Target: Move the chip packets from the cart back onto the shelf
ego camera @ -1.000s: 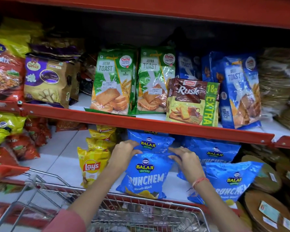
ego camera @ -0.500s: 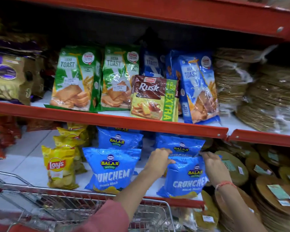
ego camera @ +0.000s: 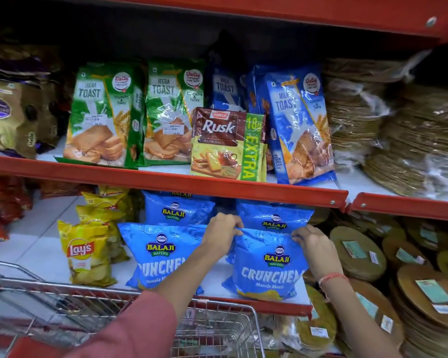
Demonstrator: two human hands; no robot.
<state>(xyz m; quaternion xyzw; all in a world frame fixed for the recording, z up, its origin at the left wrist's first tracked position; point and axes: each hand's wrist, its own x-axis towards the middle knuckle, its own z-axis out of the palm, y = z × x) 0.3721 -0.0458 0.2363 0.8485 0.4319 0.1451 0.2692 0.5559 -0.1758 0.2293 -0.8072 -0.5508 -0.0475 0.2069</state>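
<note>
A person reaches both hands over a wire shopping cart (ego camera: pixel 217 329) to a red-edged supermarket shelf (ego camera: pixel 256 307). The left hand (ego camera: pixel 221 235) and the right hand (ego camera: pixel 314 245) each pinch a top corner of a blue Balaji Crunchem packet (ego camera: pixel 267 267), which stands upright at the front of the lower shelf, right of centre. The left sleeve (ego camera: pixel 137 329) is pink; a red thread bracelet (ego camera: pixel 330 277) circles the right wrist. Just left of the held packet stands a second Crunchem packet (ego camera: pixel 157 257), partly covered by the left forearm, and 2 more blue Balaji packets (ego camera: pixel 176 211) stand behind them. Further left are yellow Lay's packets (ego camera: pixel 86 254), 1 in front and others stacked behind it. On the shelf above stand 2 green Jeera Toast packs (ego camera: pixel 101 115), a brown and yellow Rusk pack (ego camera: pixel 228 146) and blue Milk Toast packs (ego camera: pixel 299 125). Stacks of round flat papads in clear wrap (ego camera: pixel 357 251) fill the right side of both shelves.
</note>
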